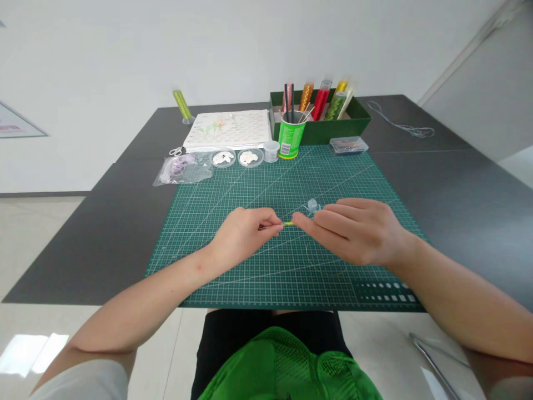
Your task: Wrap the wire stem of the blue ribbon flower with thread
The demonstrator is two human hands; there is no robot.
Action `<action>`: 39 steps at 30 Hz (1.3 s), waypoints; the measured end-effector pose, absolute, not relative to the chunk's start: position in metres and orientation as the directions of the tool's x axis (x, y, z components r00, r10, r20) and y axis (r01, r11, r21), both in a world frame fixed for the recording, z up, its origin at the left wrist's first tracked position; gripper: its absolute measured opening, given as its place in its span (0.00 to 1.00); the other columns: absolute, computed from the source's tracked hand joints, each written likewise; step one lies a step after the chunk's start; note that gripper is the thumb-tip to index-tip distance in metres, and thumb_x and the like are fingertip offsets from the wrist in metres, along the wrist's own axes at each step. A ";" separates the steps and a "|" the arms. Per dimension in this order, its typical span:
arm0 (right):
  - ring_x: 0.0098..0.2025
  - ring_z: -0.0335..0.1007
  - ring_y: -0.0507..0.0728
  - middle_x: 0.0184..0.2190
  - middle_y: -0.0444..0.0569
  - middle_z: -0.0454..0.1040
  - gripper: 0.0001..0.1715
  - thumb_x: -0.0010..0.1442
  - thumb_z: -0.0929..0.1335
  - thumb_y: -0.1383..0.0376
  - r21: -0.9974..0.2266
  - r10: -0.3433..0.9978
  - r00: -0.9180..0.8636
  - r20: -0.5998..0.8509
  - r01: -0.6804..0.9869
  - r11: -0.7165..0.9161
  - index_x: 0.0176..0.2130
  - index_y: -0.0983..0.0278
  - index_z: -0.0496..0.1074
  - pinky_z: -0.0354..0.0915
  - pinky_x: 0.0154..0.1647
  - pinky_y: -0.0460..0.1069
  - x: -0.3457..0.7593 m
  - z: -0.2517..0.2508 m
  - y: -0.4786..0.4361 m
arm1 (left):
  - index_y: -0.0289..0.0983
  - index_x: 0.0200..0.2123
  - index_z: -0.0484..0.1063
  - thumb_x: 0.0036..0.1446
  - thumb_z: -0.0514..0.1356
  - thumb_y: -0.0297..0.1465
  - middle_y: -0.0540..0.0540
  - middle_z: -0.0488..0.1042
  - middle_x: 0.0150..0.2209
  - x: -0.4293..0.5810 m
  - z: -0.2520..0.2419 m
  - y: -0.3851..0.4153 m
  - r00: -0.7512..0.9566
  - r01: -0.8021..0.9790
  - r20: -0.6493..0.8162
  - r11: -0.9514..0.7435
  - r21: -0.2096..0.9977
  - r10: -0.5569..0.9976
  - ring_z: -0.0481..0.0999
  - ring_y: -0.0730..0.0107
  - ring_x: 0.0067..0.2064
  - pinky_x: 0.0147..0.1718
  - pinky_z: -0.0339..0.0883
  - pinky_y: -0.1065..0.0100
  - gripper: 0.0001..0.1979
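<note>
My left hand (250, 230) is closed in a pinch over the cutting mat, its thumb and fingertips gripping a thin wire-like piece. A short yellow-green thread section (288, 224) shows between my two hands. At its other end, my right hand (353, 230) is closed, with the index fingertip against the yellow-green part and the other fingers curled. A fine loose strand (308, 254) hangs or lies below the right fingers. Just behind the right hand sits a small pale blue object (313, 205), partly hidden; its kind is unclear.
The green cutting mat (233, 194) covers the dark table (133, 200). Along the back stand a green can of tools (291, 136), a green box of thread spools (325, 132), dishes of white pieces (224, 158), a plastic bag (183, 168), scissors (175, 151) and a white foam-like board (250, 130).
</note>
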State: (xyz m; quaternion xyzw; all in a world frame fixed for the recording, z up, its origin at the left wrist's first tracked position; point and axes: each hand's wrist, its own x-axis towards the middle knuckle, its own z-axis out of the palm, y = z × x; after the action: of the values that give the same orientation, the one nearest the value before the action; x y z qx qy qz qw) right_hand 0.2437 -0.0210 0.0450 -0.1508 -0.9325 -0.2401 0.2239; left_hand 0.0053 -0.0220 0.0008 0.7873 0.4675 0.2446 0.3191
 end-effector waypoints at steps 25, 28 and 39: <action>0.22 0.61 0.50 0.22 0.44 0.76 0.18 0.61 0.73 0.51 -0.789 0.799 -0.564 0.209 0.385 0.478 0.33 0.64 0.83 0.58 0.24 0.47 0.246 -0.006 0.046 | 0.43 0.38 0.82 0.66 0.64 0.35 0.55 0.83 0.29 0.003 0.011 -0.033 0.536 0.481 0.212 -0.502 0.719 0.817 0.71 0.79 0.22 0.23 0.57 0.74 0.07; 0.27 0.67 0.53 0.25 0.47 0.77 0.22 0.60 0.72 0.49 -0.846 0.810 -0.565 0.154 0.349 0.404 0.32 0.65 0.81 0.63 0.29 0.48 0.244 -0.016 0.050 | 0.42 0.38 0.83 0.65 0.64 0.36 0.52 0.84 0.31 0.001 0.013 -0.030 0.406 0.458 0.298 -0.475 0.751 0.864 0.74 0.78 0.24 0.24 0.61 0.74 0.07; 0.20 0.57 0.46 0.29 0.42 0.76 0.18 0.73 0.61 0.59 -0.703 0.708 -0.625 0.329 0.339 0.625 0.42 0.64 0.77 0.55 0.24 0.44 0.226 -0.030 0.021 | 0.39 0.37 0.82 0.60 0.66 0.34 0.49 0.84 0.31 -0.008 0.019 -0.006 0.082 0.402 0.328 -0.332 0.853 0.941 0.83 0.70 0.33 0.34 0.72 0.73 0.06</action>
State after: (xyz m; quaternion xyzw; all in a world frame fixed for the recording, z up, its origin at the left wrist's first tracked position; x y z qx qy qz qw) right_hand 0.2256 0.0206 -0.0295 -0.3085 -0.8486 0.3038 0.3040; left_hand -0.0084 -0.0057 0.0186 0.6746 0.4980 0.4593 0.2933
